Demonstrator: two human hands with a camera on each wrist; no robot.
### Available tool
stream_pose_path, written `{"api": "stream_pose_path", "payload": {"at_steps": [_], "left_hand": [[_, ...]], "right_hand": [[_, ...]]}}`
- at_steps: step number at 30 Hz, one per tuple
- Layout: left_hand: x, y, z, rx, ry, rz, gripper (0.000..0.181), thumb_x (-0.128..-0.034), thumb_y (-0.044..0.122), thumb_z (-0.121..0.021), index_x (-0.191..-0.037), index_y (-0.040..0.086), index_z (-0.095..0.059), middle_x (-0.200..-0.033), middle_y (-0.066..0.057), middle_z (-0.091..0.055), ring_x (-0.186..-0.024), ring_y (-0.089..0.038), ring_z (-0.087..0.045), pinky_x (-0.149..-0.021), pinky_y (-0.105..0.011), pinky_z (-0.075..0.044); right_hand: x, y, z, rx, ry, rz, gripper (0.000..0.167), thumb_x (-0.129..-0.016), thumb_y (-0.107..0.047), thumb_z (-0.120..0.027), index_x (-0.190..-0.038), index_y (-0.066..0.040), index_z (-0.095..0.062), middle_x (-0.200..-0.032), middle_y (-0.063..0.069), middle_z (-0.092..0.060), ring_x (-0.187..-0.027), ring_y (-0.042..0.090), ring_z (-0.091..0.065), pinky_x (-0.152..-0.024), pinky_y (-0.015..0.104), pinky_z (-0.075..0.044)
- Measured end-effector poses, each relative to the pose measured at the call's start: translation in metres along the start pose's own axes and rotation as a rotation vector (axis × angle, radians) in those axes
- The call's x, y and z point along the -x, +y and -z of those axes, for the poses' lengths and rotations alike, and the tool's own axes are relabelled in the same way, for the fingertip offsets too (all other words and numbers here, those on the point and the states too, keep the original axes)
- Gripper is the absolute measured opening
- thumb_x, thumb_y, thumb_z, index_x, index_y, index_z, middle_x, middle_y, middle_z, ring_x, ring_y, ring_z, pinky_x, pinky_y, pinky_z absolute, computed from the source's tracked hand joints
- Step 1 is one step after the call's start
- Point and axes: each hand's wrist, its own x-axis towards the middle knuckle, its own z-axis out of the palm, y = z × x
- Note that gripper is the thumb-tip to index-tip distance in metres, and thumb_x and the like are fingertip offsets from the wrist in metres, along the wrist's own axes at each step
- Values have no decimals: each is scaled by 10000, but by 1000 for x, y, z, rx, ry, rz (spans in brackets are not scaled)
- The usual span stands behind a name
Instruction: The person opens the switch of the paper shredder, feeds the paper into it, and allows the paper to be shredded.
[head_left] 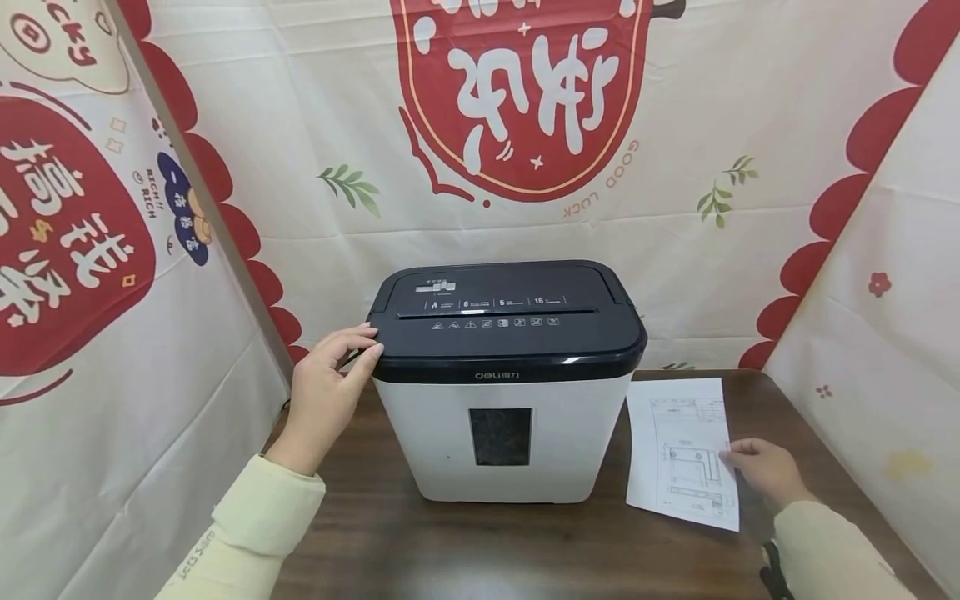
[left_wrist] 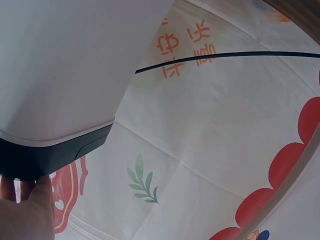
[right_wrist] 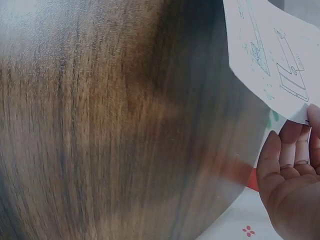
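A paper shredder (head_left: 502, 375) with a white bin and a black lid (head_left: 487, 337) stands upright in the middle of the table. At the lid's left end my left hand (head_left: 326, 387) touches the rim with fingertips and thumb; in the left wrist view, its fingers (left_wrist: 42, 192) meet the dark lid. To the right of the shredder, my right hand (head_left: 768, 471) pinches the right edge of a white sheet of paper (head_left: 682, 454) printed with a technical drawing. Thumb and fingers hold the paper's edge in the right wrist view, where the sheet (right_wrist: 275, 55) appears raised off the table.
Brown wood-grain table (head_left: 480, 550) lies beneath everything. Printed white cloth (head_left: 300, 83) with red scalloped borders hangs at the back and both sides. A dark cord (left_wrist: 240, 53) runs out from the shredder. The lid has a narrow feed slot (head_left: 525, 313) across its top.
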Motion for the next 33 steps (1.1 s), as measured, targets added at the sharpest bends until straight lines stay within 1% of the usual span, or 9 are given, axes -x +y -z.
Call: {"api": "stream_pose_path", "payload": {"at_steps": [6,11,13,18,21,23,27,30,33], "left_hand": [[1,2,1,-26,-3,-10,108,-895,79,-684,-968,5,-714,-1171,-108,-667,-1188,-217,-588,-920,-297,-481],[3,4,4,-39,-6,0,136,-894,98,-690,-1000,18,-718,-1194,-94,-660,-1181,-222,-586,-895,-176,-469],[4,5,5,-34,-4,8,151,-889,99,-696,-1018,22,-716,-1195,-87,-657,-1170,-220,-587,-875,-166,-478],[8,10,7,-46,5,0,221,-876,89,-710,-1088,33,-693,-1195,-79,-648,-1153,-219,-586,-860,-341,-535],[11,14,9,-55,13,-21,262,-869,86,-716,-1124,37,-679,-1195,-71,-645,-1151,-204,-580,-913,-377,-515],[14,17,9,-57,22,-39,280,-863,80,-721,-1136,33,-674,-1189,-73,-647,-1147,-199,-577,-947,-357,-495],[20,23,11,-55,35,-56,308,-852,59,-725,-1153,29,-669,-1186,-86,-648,-1139,-205,-576,-961,-161,-442],[25,27,12,-48,46,-71,321,-847,37,-722,-1162,28,-665,-1184,-97,-646,-1134,-214,-574,-933,-44,-370],[31,30,11,-31,67,-105,334,-828,4,-728,-1156,23,-667,-1174,-99,-650,-1118,-202,-574,-925,-43,-370]], "right_hand": [[12,-12,11,-19,4,24,465,-941,-197,-567,-1219,162,-465,-1091,337,-544,-964,397,-532,-761,476,-447],[16,-15,18,-36,6,47,471,-944,-205,-567,-1227,157,-468,-1061,300,-577,-933,347,-562,-728,414,-451],[16,-16,21,-40,3,50,480,-949,-219,-571,-1235,152,-467,-1050,276,-592,-913,320,-575,-704,379,-455],[21,-20,31,-53,-7,39,545,-965,-304,-561,-1275,129,-445,-1079,265,-586,-909,302,-587,-688,361,-478],[26,-23,37,-46,3,40,581,-966,-353,-547,-1289,118,-441,-1118,288,-566,-950,338,-567,-714,403,-467],[30,-26,41,-46,16,47,592,-965,-372,-537,-1289,115,-443,-1146,307,-546,-993,372,-532,-744,444,-439],[37,-30,48,-64,21,73,610,-972,-404,-509,-1292,109,-437,-1204,332,-498,-1064,423,-448,-803,515,-386],[41,-32,53,-77,18,95,613,-983,-420,-480,-1300,102,-423,-1202,319,-492,-1068,418,-433,-798,501,-382],[47,-35,58,-80,46,118,594,-989,-414,-469,-1284,100,-435,-1163,297,-518,-1035,387,-444,-758,437,-376]]}}
